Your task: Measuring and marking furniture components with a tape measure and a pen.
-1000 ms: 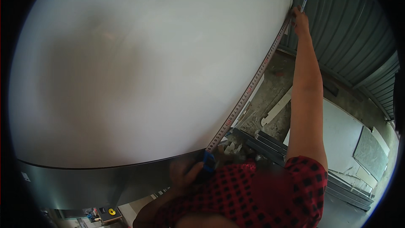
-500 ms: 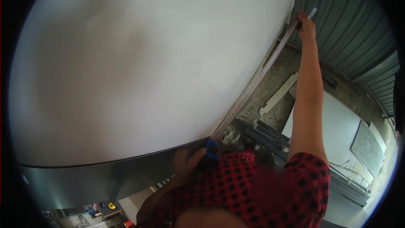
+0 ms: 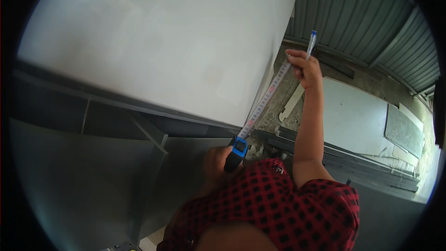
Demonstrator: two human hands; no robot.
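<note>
My left hand [image 3: 216,161] grips the black-and-blue case of a tape measure [image 3: 237,152] at the near corner of a large white panel [image 3: 172,60]. From the case a stretch of tape blade [image 3: 263,102] runs up and to the right, beside the panel's right edge. Its far end is pinched between the fingers of my right hand [image 3: 306,69]. That same hand also holds a pen [image 3: 311,45] with a blue tip, which sticks up above the knuckles. Some fingers of my left hand are hidden behind the case.
Dark grey panels [image 3: 93,172] stand below the white panel's near edge. To the right, pale boards [image 3: 355,114] and dark metal bars [image 3: 344,158] lie on the floor. A corrugated grey wall [image 3: 353,11] rises at the far right.
My right hand has come nearer with the tape end and pen, so the exposed blade is shorter. The view has shifted, showing more of the dark panels at the left.
</note>
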